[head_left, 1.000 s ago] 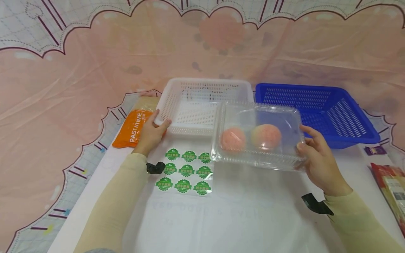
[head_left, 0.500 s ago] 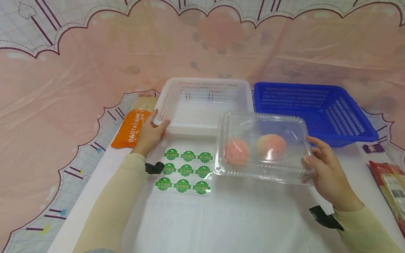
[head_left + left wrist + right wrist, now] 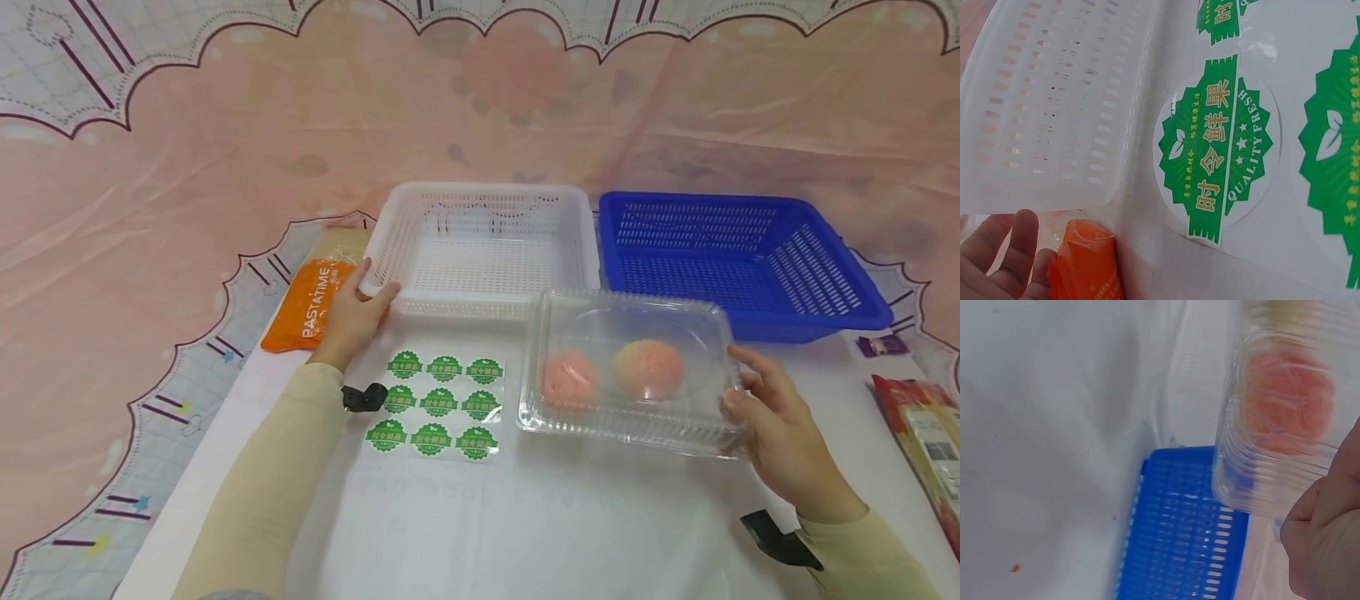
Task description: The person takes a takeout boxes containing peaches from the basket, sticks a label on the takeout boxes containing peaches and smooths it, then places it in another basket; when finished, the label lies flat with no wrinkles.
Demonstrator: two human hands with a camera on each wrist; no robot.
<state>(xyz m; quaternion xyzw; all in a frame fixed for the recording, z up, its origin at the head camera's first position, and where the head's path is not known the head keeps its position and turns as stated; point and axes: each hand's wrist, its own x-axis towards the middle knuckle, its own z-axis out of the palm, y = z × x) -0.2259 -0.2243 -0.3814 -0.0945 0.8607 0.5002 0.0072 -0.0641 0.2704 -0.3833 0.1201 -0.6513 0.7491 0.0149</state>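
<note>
Right hand (image 3: pixel 780 433) grips the clamshell's (image 3: pixel 630 371) right end, fingers (image 3: pixel 753 367) curled over the lid, thumb on the side wall. Box sits on the bench (image 3: pixel 555 517), two peaches (image 3: pixel 648 369) inside, sticker sheet (image 3: pixel 435 404) just left of it. Left hand (image 3: pixel 352 317) holds the white basket's (image 3: pixel 487 250) near-left corner, fingers wrapped on the rim, orange pack (image 3: pixel 307 304) beside it. Blue basket (image 3: pixel 742 258) right of the white one.

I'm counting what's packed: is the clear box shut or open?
Shut: the clear box has its domed lid down over two peaches, and the right hand grips its end.
</note>
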